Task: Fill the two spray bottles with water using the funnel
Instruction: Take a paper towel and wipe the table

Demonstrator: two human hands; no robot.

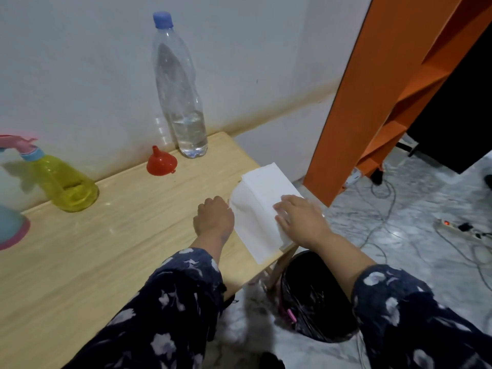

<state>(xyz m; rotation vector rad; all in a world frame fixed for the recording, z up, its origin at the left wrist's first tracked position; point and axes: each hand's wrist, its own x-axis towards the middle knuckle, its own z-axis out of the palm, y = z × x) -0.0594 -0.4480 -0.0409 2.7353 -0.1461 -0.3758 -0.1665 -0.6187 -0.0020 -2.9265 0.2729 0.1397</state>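
1. The right hand (300, 217) lies flat and open, palm down, pressing on a white paper towel (259, 209) at the counter's right end; it grips nothing.
2. The left hand (214, 217) is curled into a loose fist just beside the towel's left edge, knuckles up. Whether it pinches the paper's edge I cannot tell.
3. The towel is folded and hangs partly over the corner of the counter (119, 235), above a black-lined bin (316, 296) on the floor.
4. The red funnel (161, 162) sits mouth-down, spout up, beyond and left of the left hand, near the wall. That hand is the nearer one to it.
5. Just behind the funnel stands the clear water bottle (183, 102), upright and capped, with only a low level of water left.
6. The yellow spray bottle (66, 182) stands farther left with its sprayer head fitted; it seems to hold liquid. A second, blue spray bottle (12, 227) shows only partly at the left edge.
7. Both hands look busy with wiping or tidying, so the filling is probably finished.
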